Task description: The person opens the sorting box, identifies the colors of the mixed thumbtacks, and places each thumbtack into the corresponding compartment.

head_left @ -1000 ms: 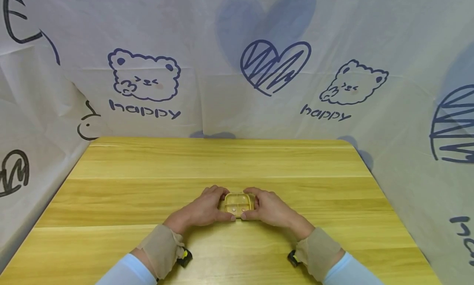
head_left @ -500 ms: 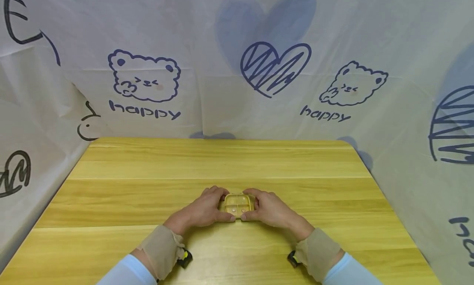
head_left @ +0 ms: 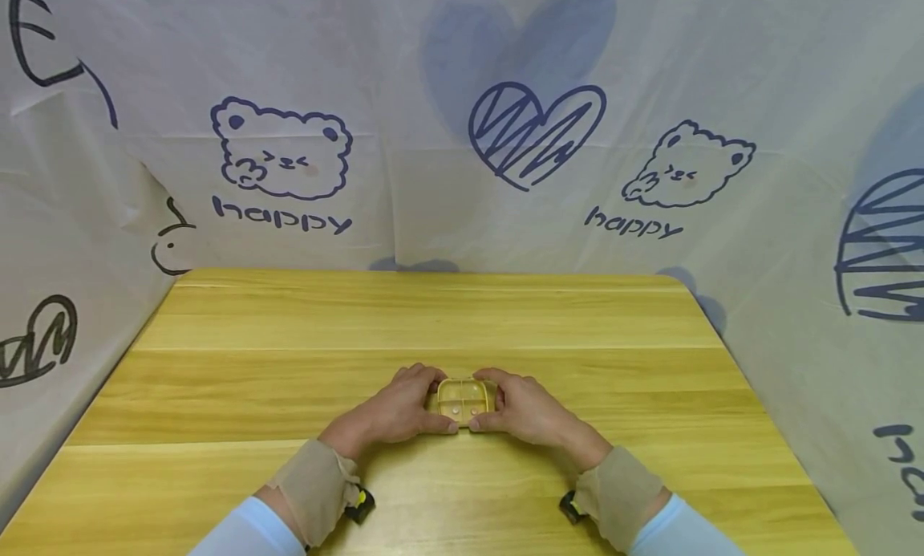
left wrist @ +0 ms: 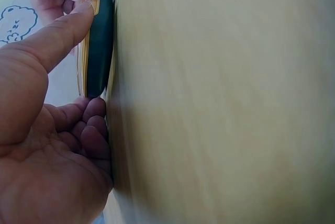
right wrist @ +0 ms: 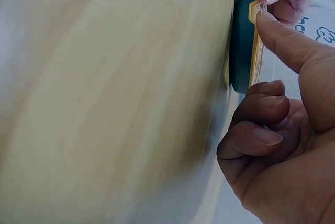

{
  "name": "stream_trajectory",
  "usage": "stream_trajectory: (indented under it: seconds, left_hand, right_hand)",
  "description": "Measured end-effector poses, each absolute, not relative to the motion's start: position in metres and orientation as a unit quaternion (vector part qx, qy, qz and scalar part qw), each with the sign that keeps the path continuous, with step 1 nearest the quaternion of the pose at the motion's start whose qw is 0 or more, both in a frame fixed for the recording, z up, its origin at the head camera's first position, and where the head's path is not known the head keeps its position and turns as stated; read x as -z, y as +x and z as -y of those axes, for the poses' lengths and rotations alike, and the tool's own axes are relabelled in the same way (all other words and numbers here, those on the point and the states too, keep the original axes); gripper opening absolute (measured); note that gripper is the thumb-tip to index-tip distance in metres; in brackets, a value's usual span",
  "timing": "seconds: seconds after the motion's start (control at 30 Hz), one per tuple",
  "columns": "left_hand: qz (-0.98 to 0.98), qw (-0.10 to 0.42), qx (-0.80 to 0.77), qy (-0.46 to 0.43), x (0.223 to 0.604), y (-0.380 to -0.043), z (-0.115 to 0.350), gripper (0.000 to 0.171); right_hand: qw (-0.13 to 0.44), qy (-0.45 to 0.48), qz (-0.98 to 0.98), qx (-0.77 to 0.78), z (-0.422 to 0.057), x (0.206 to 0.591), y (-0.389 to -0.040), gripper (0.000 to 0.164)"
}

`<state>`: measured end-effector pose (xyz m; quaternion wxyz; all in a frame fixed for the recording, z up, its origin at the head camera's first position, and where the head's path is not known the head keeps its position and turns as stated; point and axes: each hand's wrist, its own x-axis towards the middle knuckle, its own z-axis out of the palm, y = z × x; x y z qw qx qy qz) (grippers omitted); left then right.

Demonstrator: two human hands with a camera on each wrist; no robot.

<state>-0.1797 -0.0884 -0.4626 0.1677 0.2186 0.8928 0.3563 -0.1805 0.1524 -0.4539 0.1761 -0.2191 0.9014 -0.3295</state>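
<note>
A small pill box [head_left: 464, 391] lies flat on the wooden table, between my two hands. Its base [left wrist: 100, 51] is dark green, its rim yellow, and a clear lid lies over it. Dividers split the inside into compartments, and two small pale round spots, like pills, show in the near ones. My left hand [head_left: 395, 405] holds the left side, thumb at the front edge and fingers toward the back corner. On the other side my right hand [head_left: 532, 407] grips in mirror fashion. Both thumb tips meet near the front clasp [right wrist: 253, 12]; some fingertips are hidden behind the box.
The light wooden table [head_left: 289, 315] spreads out on all sides of the box. A white cloth [head_left: 419, 203] with drawn bears and hearts hangs behind it and at both sides. Black-and-yellow devices [head_left: 359, 504] are strapped at the wrists with tan wraps.
</note>
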Motion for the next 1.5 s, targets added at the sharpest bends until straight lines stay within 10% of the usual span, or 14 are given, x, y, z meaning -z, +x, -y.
stream_trajectory:
  seconds: [1.5]
  left_hand:
    - [-0.893,0.156,-0.359,0.222,0.4682,-0.1801,0.0862,0.070]
  right_hand:
    - [0.173,-0.206,-0.899,0.345,-0.1518,0.4637,-0.1790,0.079]
